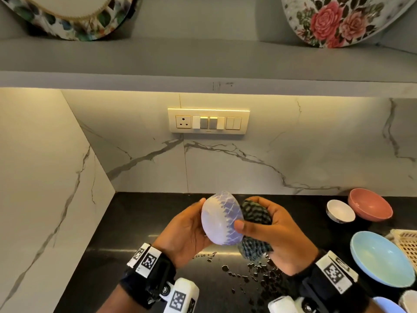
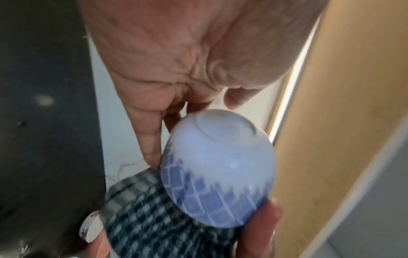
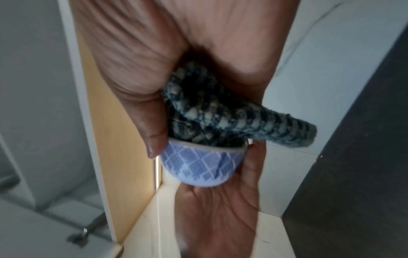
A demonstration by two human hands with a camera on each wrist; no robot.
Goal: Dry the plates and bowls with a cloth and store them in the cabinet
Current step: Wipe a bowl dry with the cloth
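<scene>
A small blue-and-white patterned bowl (image 1: pixel 222 219) is held on its side above the black counter. My left hand (image 1: pixel 189 229) cups its base, thumb on top and fingers behind. My right hand (image 1: pixel 270 222) grips a dark checked cloth (image 1: pixel 255 213) that is stuffed into the bowl's mouth, and its thumb presses on the bowl's outer wall. In the left wrist view the bowl (image 2: pixel 217 162) shows its foot ring with the cloth (image 2: pixel 154 209) below it. The right wrist view shows the cloth (image 3: pixel 220 118) filling the bowl (image 3: pixel 199 164), with one end sticking out to the right.
On the counter at the right stand a pink bowl (image 1: pixel 370 207), a small white bowl (image 1: pixel 340 211), a light blue bowl (image 1: pixel 382 258) and a wicker basket (image 1: pixel 408 245). Water drops (image 1: pixel 248 269) lie below my hands. A shelf (image 1: pixel 203 62) overhead carries floral plates (image 1: pixel 334 19).
</scene>
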